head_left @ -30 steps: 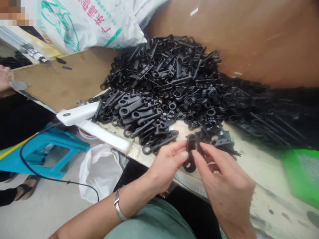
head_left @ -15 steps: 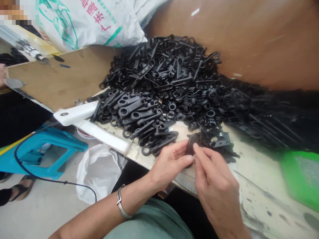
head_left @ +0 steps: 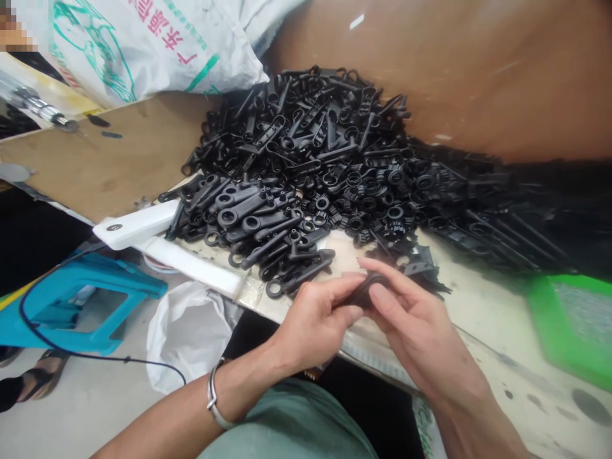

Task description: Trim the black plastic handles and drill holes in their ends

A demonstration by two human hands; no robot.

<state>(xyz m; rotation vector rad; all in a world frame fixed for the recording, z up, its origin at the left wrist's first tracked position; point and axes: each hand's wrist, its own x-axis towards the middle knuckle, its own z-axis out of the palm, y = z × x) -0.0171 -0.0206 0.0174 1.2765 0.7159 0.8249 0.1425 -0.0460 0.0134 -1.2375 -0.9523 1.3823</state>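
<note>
Between my two hands, just over the front edge of the table, is a black plastic part [head_left: 359,294], mostly covered by my fingers. My left hand [head_left: 319,319] closes on its left end with thumb and fingers. From the right, my right hand [head_left: 411,312] presses its thumb on the part, with the fingers behind it. Beyond them lie black lever-shaped arms with ring ends [head_left: 253,207], laid side by side in rows. To their right are small black ribbed rings [head_left: 368,204]. A tall heap of black hollow arms [head_left: 306,121] rises behind.
Long black parts [head_left: 488,223] pile up at right, beside a green tray [head_left: 549,331] of small pieces. A white bar [head_left: 186,261] edges the table at left. Below are a white bag [head_left: 189,331] and a blue stool [head_left: 95,287]. A printed sack [head_left: 157,48] leans behind.
My right hand has turned and shifted from a fingertip pinch to a wider grasp around the black part. The part has tilted from upright to lying more sideways. The view has shifted slightly.
</note>
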